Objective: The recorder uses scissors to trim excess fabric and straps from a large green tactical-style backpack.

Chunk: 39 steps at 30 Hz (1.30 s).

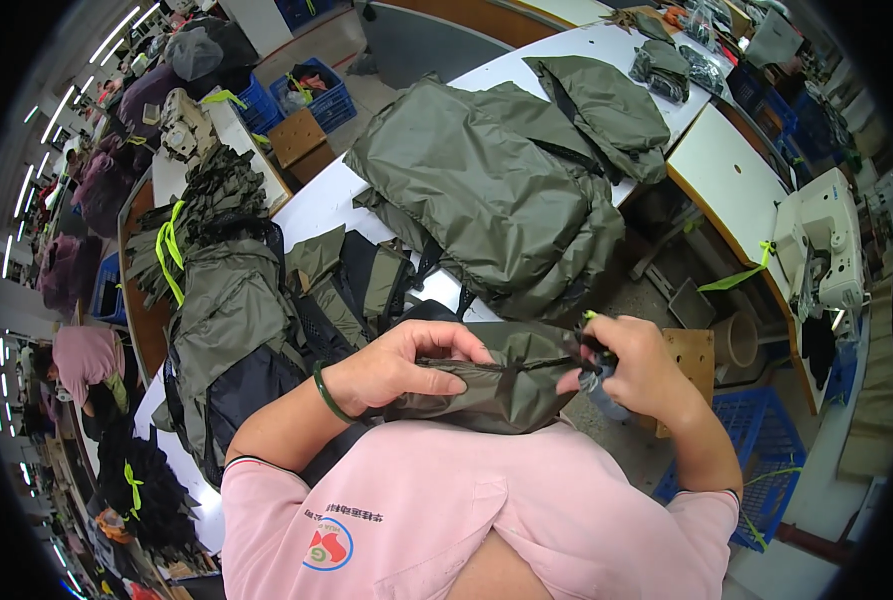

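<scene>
Close against the wearer's pink shirt point(586, 510), a folded piece of olive fabric point(511, 400) sits between both hands. The left hand point(406, 365) pinches its dark upper edge between thumb and fingers. By its right end, the right hand point(631, 365) is closed around a small dark tool point(594, 350), too blurred to identify. Beyond them, a large olive bundle point(476, 180) lies on the white surface point(501, 75), with olive-and-black pieces point(236, 330) heaped to the left.
</scene>
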{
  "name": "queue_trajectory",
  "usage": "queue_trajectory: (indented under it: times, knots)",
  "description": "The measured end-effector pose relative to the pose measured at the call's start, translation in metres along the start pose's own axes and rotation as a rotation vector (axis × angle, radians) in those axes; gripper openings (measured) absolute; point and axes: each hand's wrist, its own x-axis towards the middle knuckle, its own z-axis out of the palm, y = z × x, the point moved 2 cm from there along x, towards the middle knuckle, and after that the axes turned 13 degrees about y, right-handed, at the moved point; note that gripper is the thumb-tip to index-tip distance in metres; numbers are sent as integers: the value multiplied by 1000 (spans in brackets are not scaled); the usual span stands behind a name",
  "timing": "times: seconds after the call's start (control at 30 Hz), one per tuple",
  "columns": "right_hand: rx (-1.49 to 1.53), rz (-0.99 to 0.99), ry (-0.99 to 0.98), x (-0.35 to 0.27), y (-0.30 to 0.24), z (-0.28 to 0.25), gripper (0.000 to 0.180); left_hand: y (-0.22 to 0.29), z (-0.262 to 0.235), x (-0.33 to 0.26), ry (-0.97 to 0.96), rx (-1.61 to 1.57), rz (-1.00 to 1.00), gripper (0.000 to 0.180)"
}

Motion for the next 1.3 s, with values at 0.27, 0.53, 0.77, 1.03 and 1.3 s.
queue_trajectory:
  times: [0.27,0.53,0.77,1.03,1.3]
  knots:
    - [778,215,10,28,-34,35,33,14,8,1,106,609,773,21]
    - [594,101,121,23,-25,36,34,10,7,-15,167,1065,1267,21]
    - [179,-150,166,20,-7,7,40,9,1,-12,200,937,1125,25]
    - [-218,-206,167,9,11,-5,38,-12,-17,6,130,-122,-25,32]
    - [-75,-129,114,11,14,-4,44,-15,-15,7,58,-233,-124,35]
